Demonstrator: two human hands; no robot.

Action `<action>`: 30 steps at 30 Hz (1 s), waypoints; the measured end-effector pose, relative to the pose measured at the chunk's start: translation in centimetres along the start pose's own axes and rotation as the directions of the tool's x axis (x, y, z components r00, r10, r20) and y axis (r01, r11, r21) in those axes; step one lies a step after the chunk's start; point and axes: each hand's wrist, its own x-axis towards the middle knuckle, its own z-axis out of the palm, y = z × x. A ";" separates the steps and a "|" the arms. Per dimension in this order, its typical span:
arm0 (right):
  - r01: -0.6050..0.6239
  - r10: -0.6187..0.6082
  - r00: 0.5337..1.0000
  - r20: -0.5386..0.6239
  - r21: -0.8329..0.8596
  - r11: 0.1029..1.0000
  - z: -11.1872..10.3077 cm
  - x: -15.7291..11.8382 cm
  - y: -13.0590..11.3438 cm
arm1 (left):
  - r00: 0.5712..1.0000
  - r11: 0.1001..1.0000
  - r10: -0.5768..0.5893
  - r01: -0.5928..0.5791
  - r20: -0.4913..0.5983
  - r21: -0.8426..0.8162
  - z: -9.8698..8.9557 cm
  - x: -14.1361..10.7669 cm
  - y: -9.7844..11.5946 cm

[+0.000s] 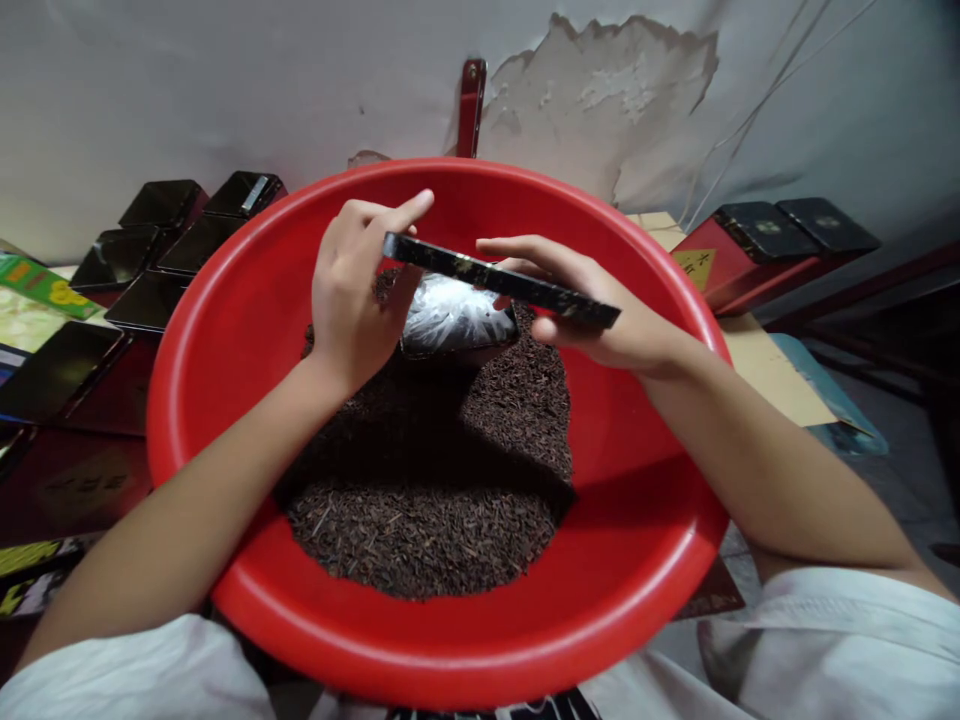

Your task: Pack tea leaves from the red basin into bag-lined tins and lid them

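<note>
A thin black lid with gold specks is held tilted above a big red basin, its right end lower. My left hand grips the lid's left end, index finger raised. At the other end, my right hand has its fingers above and thumb below the edge. Underneath stands a dark tin box with a bunched clear plastic bag in its opening; the lid and hands partly cover it. Dark loose tea leaves lie around the box and across the basin's bottom.
Several dark red tins with black tops crowd the left side. More red tins sit at the right, near cardboard. Behind the basin, a narrow red tin leans against the peeling wall.
</note>
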 end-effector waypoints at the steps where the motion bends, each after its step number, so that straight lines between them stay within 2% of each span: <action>1: 0.006 -0.007 0.998 -0.061 -0.012 1.000 0.1 0.2 0.3 | 1.000 1.000 -0.006 0.005 0.029 0.023 0.2 -0.2 0.0; 4: -0.022 0.030 0.969 -0.246 0.038 0.999 0.0 0.9 2.4 | 0.984 0.998 -0.065 0.063 0.164 0.016 1.1 -0.9 0.1; 8: -0.108 0.177 0.881 -0.439 0.178 0.978 -1.1 2.1 6.4 | 0.928 0.998 -0.045 0.059 0.370 -0.026 2.1 0.0 0.2; 11: -0.201 0.300 0.802 -0.516 0.239 0.950 -1.9 2.5 7.4 | 0.839 0.999 -0.010 0.032 0.544 -0.032 3.0 2.3 0.3; 14: -0.299 0.416 0.732 -0.540 0.294 0.908 -2.1 2.6 6.7 | 0.731 0.999 -0.035 0.049 0.682 -0.002 3.9 4.6 0.2; 17: -0.318 0.459 0.715 -0.528 0.340 0.885 -2.0 2.7 5.9 | 0.649 0.997 -0.081 0.064 0.757 0.051 4.3 5.8 0.1; 19: -0.292 0.451 0.725 -0.521 0.360 0.886 -2.0 2.7 5.7 | 0.640 0.996 -0.090 0.068 0.763 0.060 4.4 6.0 -0.1; 26: -0.237 0.412 0.757 -0.508 0.373 0.897 -2.2 2.6 6.5 | 0.702 0.999 -0.003 0.040 0.712 -0.035 4.7 5.4 -1.9; 28: -0.243 0.424 0.749 -0.508 0.385 0.890 -2.2 2.7 6.4 | 0.693 0.999 -0.007 0.030 0.721 -0.019 4.7 5.6 -1.8; 30: -0.260 0.455 0.724 -0.519 0.405 0.876 -2.1 2.8 6.0 | 0.654 0.999 -0.031 0.009 0.756 0.034 4.7 6.0 -1.3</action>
